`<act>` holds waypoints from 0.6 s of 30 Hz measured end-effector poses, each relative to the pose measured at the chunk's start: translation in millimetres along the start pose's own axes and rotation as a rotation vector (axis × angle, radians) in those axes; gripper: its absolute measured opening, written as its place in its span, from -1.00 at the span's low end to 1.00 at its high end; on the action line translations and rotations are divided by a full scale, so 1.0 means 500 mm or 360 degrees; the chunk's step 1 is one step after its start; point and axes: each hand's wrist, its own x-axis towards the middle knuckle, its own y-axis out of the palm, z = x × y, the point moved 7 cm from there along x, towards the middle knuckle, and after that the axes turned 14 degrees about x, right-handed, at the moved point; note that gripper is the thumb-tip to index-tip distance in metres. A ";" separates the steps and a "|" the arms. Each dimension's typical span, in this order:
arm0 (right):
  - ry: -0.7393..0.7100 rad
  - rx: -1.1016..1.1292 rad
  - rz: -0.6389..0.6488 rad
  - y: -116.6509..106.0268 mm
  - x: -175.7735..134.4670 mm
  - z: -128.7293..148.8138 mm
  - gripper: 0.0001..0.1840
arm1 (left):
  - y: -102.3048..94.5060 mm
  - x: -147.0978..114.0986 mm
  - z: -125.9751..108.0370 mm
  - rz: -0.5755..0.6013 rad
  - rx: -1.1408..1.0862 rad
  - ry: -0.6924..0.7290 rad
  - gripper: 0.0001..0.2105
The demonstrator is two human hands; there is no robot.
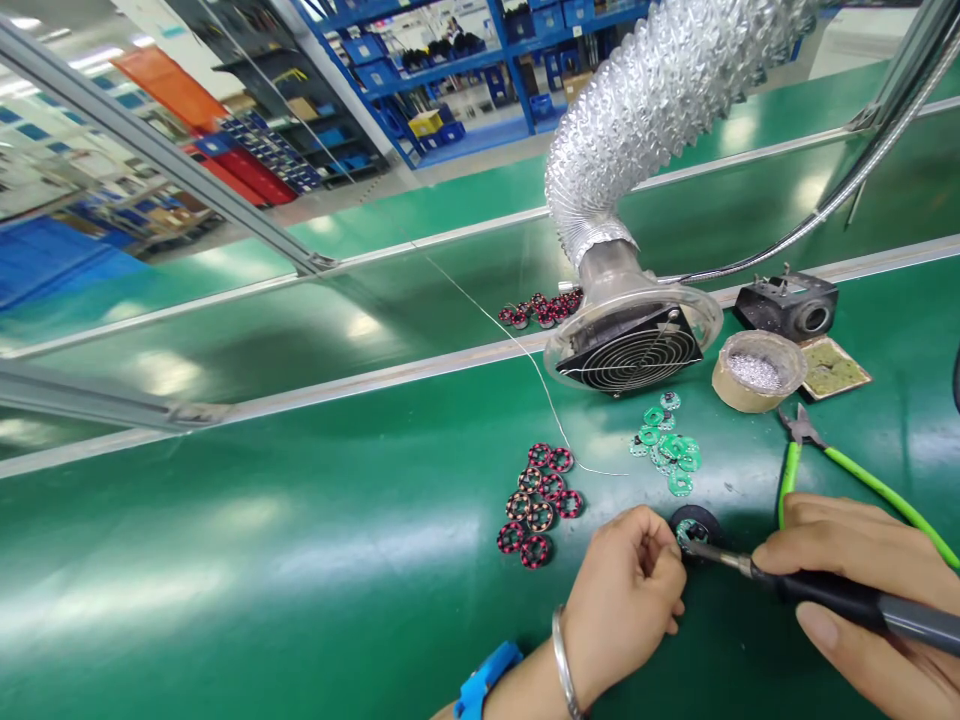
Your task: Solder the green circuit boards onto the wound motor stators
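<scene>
My right hand grips a soldering iron. The iron's metal tip meets a small green circuit board seated in a round black part on the bench. Just left of that part, my left hand is closed with thumb and fingers pinched together. What it pinches, if anything, is hidden by the fingers. Ahead of the hands lies a loose pile of small green ring-shaped boards. Several red-and-black wound rings are grouped to the left. A thin silvery wire runs across the bench towards them.
A fan-fronted fume hood on a silver flexible duct hangs above the bench. Green-handled cutters, a cup of silvery bits, a sponge tray and a black iron stand sit at right. More rings lie behind the rail.
</scene>
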 end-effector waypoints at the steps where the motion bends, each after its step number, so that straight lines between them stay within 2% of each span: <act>1: 0.0002 0.0009 0.0012 0.004 0.001 0.001 -0.80 | 0.000 0.000 0.000 0.0000 0.0011 -0.0004 -0.91; 6: 0.0025 0.0051 0.0075 0.013 0.009 -0.002 -0.81 | 0.000 0.001 0.001 -0.0013 0.0023 0.0009 -0.92; 12: -0.0014 0.0148 0.0140 0.013 0.016 0.002 -0.68 | 0.001 0.000 -0.002 0.0010 -0.0016 0.0038 -0.92; 18: 0.0003 0.0060 0.0020 0.012 0.008 -0.001 -0.81 | -0.002 -0.001 -0.006 -0.0011 -0.0005 0.0062 -0.92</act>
